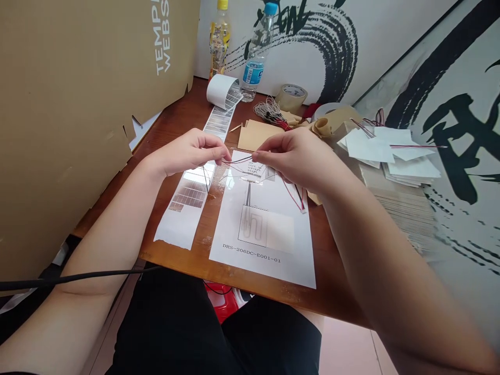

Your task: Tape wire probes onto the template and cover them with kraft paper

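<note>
Both my hands are raised over a printed white sheet (265, 268) on the brown table. Thin dark and red wires (240, 160) run between my fingertips. My left hand (195, 151) pinches one end of them, and a loose dark strand hangs below it. The other end is pinched in my right hand (289, 156); red and black leads with a small white connector (302, 210) hang beneath. A pale rectangular piece (280, 232) lies on the sheet's outlined drawing, above the printed code.
A strip of labels (177, 229) curls into a roll (222, 91) at left. Behind stand two bottles (253, 73), a tape roll (291, 96) and a wire bundle (271, 112). White cards with wires (406, 148) top a stack at right. Cardboard (78, 104) rises at left.
</note>
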{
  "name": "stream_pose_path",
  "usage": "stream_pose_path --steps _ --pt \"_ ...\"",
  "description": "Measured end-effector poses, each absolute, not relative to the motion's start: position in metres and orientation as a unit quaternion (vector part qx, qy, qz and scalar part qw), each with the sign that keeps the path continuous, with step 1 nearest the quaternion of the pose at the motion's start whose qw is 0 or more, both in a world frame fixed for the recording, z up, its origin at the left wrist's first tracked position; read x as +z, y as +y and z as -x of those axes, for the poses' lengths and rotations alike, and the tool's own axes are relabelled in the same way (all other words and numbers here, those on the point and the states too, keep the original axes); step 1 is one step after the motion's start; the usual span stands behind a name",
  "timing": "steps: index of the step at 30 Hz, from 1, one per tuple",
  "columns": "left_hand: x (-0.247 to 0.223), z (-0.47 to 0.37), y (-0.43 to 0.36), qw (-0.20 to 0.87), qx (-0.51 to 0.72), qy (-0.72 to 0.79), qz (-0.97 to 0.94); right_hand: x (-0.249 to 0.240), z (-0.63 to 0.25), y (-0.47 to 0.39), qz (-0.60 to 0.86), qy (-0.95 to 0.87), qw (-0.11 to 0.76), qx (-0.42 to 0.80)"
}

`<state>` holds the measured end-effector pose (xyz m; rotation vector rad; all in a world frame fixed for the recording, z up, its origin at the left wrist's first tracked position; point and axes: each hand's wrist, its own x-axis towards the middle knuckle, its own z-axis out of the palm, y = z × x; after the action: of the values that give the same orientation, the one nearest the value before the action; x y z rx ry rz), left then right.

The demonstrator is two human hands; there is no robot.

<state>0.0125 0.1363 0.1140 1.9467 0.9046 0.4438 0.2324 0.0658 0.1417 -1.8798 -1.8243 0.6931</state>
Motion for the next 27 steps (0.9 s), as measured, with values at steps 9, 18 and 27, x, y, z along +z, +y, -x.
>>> stream_pose_path --steps 9,18,27 --pt "0.114 -0.011 0.136 0.467 0.189 0.383 -0.774 0.135 -0.212 0.068 0.609 -0.715 0.272 0.208" --pt "0.105 -0.015 0.149 0.562 0.356 0.471 -0.58 0.128 -0.223 0.079 0.485 -0.648 0.308 0.499" --pt "0.107 -0.009 0.148 0.569 0.335 0.408 -0.63 0.143 -0.244 0.112 0.574 -0.531 0.35 0.516"
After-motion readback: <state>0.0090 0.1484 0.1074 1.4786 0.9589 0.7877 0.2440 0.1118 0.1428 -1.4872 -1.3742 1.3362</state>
